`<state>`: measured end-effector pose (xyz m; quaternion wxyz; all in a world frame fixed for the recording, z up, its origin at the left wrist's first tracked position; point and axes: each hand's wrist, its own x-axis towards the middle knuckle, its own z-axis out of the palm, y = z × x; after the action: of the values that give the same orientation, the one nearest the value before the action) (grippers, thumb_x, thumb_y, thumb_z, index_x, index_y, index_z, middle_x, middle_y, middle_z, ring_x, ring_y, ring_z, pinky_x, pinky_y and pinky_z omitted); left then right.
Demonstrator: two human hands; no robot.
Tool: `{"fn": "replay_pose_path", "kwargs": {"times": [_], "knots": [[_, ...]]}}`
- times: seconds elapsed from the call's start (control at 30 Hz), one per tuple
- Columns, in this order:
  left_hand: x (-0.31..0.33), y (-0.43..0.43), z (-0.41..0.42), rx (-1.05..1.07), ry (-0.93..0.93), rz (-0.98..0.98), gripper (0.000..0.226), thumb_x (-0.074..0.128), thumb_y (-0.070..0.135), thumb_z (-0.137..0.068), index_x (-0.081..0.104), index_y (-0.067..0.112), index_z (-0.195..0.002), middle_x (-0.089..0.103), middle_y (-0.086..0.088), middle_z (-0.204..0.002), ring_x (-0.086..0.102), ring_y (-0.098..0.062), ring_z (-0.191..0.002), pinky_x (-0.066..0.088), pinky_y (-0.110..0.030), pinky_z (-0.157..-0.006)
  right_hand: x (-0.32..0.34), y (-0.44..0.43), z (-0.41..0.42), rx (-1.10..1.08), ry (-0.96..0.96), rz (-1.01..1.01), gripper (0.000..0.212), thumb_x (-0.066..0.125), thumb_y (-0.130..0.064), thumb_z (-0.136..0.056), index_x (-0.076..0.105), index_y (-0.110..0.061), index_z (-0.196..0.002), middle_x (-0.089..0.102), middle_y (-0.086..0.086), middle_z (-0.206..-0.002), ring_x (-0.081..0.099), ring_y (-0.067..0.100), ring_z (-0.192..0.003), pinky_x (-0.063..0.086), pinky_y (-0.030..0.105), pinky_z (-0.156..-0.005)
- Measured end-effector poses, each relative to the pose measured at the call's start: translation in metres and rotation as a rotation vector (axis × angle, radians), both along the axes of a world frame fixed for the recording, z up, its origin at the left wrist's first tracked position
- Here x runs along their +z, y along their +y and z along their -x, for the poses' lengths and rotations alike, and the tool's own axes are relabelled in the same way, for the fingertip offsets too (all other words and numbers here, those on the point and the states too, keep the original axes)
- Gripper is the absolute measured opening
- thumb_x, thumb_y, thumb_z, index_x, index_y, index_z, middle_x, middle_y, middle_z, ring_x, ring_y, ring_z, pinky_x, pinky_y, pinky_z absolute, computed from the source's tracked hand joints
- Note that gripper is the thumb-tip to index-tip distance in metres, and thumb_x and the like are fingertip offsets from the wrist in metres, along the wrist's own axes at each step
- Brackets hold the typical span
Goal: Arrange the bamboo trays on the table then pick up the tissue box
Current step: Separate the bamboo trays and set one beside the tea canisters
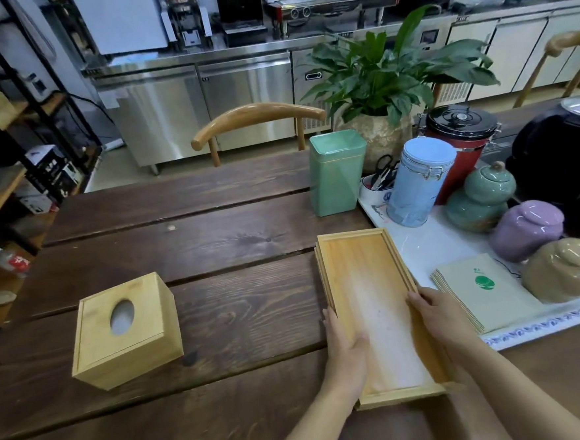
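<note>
Both hands point(345, 350) around seemingly empty tray point(373, 303)

pale bamboo trays point(373, 303), dark-brown table point(214, 232) (grained), mint-green tin point(335, 179)

Head camera, close, angled down over table point(215, 245)
</note>
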<state>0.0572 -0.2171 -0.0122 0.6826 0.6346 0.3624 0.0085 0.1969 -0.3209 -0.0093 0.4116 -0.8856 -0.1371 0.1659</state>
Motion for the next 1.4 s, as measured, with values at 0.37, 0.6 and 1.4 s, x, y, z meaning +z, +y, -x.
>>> {"fn": "replay_pose_path", "kwargs": {"times": [0.37, 0.6, 1.4], "knots": [[0.010, 0.056, -0.038, 0.020, -0.103, 0.092, 0.061, 0.046, 0.051, -0.091, 0.022, 0.039, -0.146, 0.041, 0.009, -0.147, 0.040, -0.006, -0.121, 0.031, -0.031, -0.099, 0.004, 0.028, -0.036, -0.001, 0.351, -0.164, 0.037, 0.051, -0.048, -0.086, 0.064, -0.014, -0.087, 0.060, 0.000, -0.080, 0.059, 0.008, -0.059, 0.046, 0.021, -0.052], [0.006, 0.074, -0.067, 0.115, -0.127, 0.186, 0.067, 0.042, 0.054, -0.091, 0.015, 0.034, -0.149, 0.036, 0.002, -0.152, 0.037, -0.017, -0.135, 0.027, -0.042, -0.113, -0.003, 0.050, -0.063, 0.041, 0.433, -0.150, 0.050, 0.043, -0.054, -0.087, 0.053, -0.019, -0.122, 0.059, 0.002, -0.115, 0.055, 0.028, -0.114, 0.042, 0.046, -0.102], [-0.009, 0.004, 0.007, 0.183, -0.254, 0.317, 0.068, 0.049, 0.046, -0.088, 0.019, 0.037, -0.148, 0.035, 0.007, -0.152, 0.037, -0.013, -0.136, 0.028, -0.044, -0.115, -0.014, -0.034, 0.009, 0.051, 0.708, -0.368, 0.085, 0.058, -0.077, -0.060, 0.047, -0.033, -0.131, 0.049, -0.008, -0.140, 0.047, 0.013, -0.127, 0.030, 0.044, -0.112]]}}
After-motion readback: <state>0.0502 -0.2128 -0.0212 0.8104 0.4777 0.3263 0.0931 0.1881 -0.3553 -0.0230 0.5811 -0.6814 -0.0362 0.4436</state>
